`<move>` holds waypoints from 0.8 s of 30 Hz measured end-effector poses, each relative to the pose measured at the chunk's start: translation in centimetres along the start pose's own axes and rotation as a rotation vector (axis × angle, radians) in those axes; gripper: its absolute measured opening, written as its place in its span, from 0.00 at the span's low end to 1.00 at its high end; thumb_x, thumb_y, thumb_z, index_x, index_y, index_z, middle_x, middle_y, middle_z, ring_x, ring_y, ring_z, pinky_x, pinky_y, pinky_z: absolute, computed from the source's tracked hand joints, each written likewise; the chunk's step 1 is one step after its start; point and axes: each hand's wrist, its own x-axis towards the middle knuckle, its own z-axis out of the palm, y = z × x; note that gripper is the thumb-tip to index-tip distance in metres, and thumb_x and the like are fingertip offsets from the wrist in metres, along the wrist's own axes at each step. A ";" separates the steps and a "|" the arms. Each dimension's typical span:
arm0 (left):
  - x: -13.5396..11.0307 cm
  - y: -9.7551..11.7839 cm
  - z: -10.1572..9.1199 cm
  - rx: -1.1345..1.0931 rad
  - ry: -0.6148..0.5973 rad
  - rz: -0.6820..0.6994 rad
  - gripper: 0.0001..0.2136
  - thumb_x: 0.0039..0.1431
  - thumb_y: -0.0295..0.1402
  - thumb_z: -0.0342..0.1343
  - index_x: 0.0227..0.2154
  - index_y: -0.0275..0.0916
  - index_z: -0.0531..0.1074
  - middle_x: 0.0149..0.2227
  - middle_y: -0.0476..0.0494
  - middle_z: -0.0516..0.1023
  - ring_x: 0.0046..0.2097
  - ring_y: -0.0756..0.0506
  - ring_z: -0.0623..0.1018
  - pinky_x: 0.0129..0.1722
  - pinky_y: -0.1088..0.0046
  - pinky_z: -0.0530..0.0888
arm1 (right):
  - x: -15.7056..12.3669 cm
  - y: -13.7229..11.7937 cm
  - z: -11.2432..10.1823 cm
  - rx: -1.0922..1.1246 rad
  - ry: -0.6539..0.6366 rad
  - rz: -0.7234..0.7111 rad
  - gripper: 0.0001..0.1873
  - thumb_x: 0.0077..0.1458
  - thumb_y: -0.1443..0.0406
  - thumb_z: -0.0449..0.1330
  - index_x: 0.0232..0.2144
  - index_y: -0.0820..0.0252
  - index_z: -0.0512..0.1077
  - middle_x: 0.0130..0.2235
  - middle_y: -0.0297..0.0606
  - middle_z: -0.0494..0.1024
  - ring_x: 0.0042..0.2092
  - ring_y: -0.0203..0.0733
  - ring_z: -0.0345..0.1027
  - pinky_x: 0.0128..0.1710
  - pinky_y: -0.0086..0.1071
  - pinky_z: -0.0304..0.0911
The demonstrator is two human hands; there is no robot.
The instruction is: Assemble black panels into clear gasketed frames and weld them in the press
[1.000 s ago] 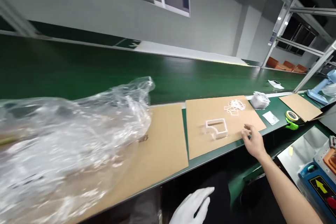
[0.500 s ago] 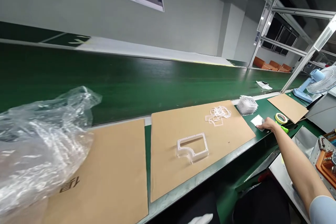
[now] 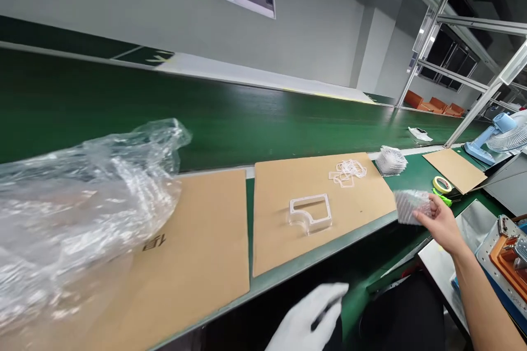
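Right hand (image 3: 442,225): is clenching a ribbed stack of clear plastic pieces (image 3: 411,207), holding it above the near edge of the desk (image 3: 415,175), just beside the near right corner of the middle cardboard sheet (image 3: 272,241).

Left hand (image 3: 307,321): is wearing a white glove and hanging below the desk's near edge; grip cannot be determined.

Middle cardboard sheet: is lying on the desk, carrying a large clear plastic frame (image 3: 310,213) near its near edge and a loose pile of small clear frames (image 3: 348,173) near its far right corner.

Far edge: a second clear stack (image 3: 391,160) is sitting just off the sheet's far right corner.

Left end: a plastic bag (image 3: 82,214) is lying across a second cardboard sheet (image 3: 206,241).

Right end: a third cardboard sheet (image 3: 455,170) is lying beside a tape roll (image 3: 442,185).
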 end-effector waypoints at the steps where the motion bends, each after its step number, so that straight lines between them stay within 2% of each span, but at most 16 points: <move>1: 0.4 1.9 -0.1 -0.052 0.033 -0.010 0.18 0.66 0.38 0.58 0.57 0.51 0.81 0.58 0.44 0.83 0.50 0.41 0.84 0.54 0.65 0.82 | -2.4 -1.1 0.2 0.024 -0.115 -0.006 0.38 0.59 0.50 0.71 0.65 0.55 0.66 0.40 0.37 0.84 0.43 0.47 0.78 0.44 0.38 0.72; 3: 1.2 5.3 0.1 -0.180 0.061 -0.024 0.28 0.59 0.38 0.65 0.64 0.47 0.76 0.63 0.39 0.79 0.53 0.39 0.82 0.54 0.62 0.82 | -6.7 -3.1 0.9 0.029 -0.325 0.026 0.37 0.62 0.54 0.70 0.68 0.52 0.63 0.39 0.35 0.83 0.42 0.45 0.77 0.46 0.39 0.71; 4: 1.5 6.6 0.5 -0.270 0.019 -0.039 0.32 0.55 0.37 0.68 0.64 0.45 0.75 0.61 0.38 0.80 0.53 0.38 0.81 0.53 0.61 0.81 | -8.5 -3.9 1.4 0.036 -0.407 0.049 0.36 0.63 0.55 0.70 0.68 0.50 0.63 0.39 0.34 0.83 0.42 0.45 0.77 0.48 0.39 0.70; 5: 1.6 7.6 1.0 -0.368 -0.062 -0.062 0.31 0.53 0.38 0.70 0.62 0.43 0.77 0.57 0.38 0.82 0.51 0.38 0.81 0.52 0.62 0.81 | -10.1 -4.3 2.0 0.046 -0.460 0.074 0.35 0.63 0.56 0.70 0.68 0.49 0.64 0.38 0.33 0.83 0.42 0.45 0.77 0.49 0.39 0.70; 7: 1.3 8.4 2.3 -0.552 -0.172 -0.138 0.21 0.54 0.41 0.70 0.50 0.38 0.82 0.46 0.40 0.85 0.45 0.40 0.82 0.47 0.65 0.80 | -12.7 -4.5 3.5 0.114 -0.472 0.136 0.34 0.62 0.55 0.71 0.66 0.48 0.68 0.37 0.33 0.82 0.41 0.45 0.76 0.47 0.39 0.70; 9: 0.3 8.0 3.5 -0.657 -0.133 -0.222 0.17 0.58 0.46 0.68 0.40 0.35 0.82 0.38 0.42 0.84 0.38 0.44 0.80 0.38 0.70 0.77 | -14.6 -3.9 5.0 0.233 -0.392 0.204 0.33 0.59 0.52 0.73 0.63 0.50 0.71 0.39 0.35 0.81 0.41 0.45 0.76 0.44 0.39 0.71; 12: -1.7 6.4 4.5 -0.704 0.051 -0.310 0.22 0.57 0.51 0.68 0.38 0.34 0.80 0.34 0.43 0.81 0.30 0.48 0.74 0.25 0.75 0.70 | -16.7 -2.7 6.8 0.378 -0.299 0.291 0.26 0.59 0.48 0.72 0.53 0.54 0.77 0.42 0.40 0.82 0.41 0.46 0.75 0.42 0.38 0.72; 14: -2.8 5.5 4.7 -0.721 0.108 -0.335 0.25 0.55 0.54 0.69 0.38 0.34 0.79 0.33 0.44 0.79 0.28 0.49 0.72 0.21 0.77 0.67 | -17.7 -2.4 7.6 0.383 -0.288 0.317 0.23 0.61 0.46 0.70 0.46 0.56 0.79 0.39 0.41 0.81 0.39 0.45 0.74 0.40 0.37 0.71; 17: -4.1 4.7 4.9 -0.764 0.146 -0.337 0.27 0.53 0.56 0.70 0.37 0.34 0.78 0.33 0.45 0.78 0.29 0.49 0.72 0.21 0.77 0.69 | -18.2 -2.7 8.6 0.316 -0.272 0.296 0.23 0.63 0.44 0.67 0.41 0.58 0.80 0.34 0.38 0.78 0.35 0.42 0.69 0.35 0.34 0.68; 20: -4.9 4.3 5.0 -0.803 0.145 -0.323 0.27 0.53 0.57 0.70 0.37 0.34 0.77 0.34 0.45 0.77 0.31 0.49 0.73 0.22 0.76 0.71 | -17.9 -3.5 9.6 0.243 -0.253 0.235 0.24 0.63 0.43 0.66 0.40 0.58 0.79 0.35 0.39 0.78 0.36 0.42 0.69 0.35 0.34 0.66; 24: -5.9 3.7 4.6 -0.836 0.118 -0.282 0.27 0.55 0.56 0.69 0.38 0.34 0.77 0.36 0.43 0.78 0.32 0.49 0.73 0.25 0.75 0.73 | -17.9 -5.9 10.1 0.100 -0.283 0.129 0.22 0.68 0.44 0.61 0.36 0.56 0.77 0.32 0.36 0.75 0.34 0.41 0.66 0.33 0.33 0.63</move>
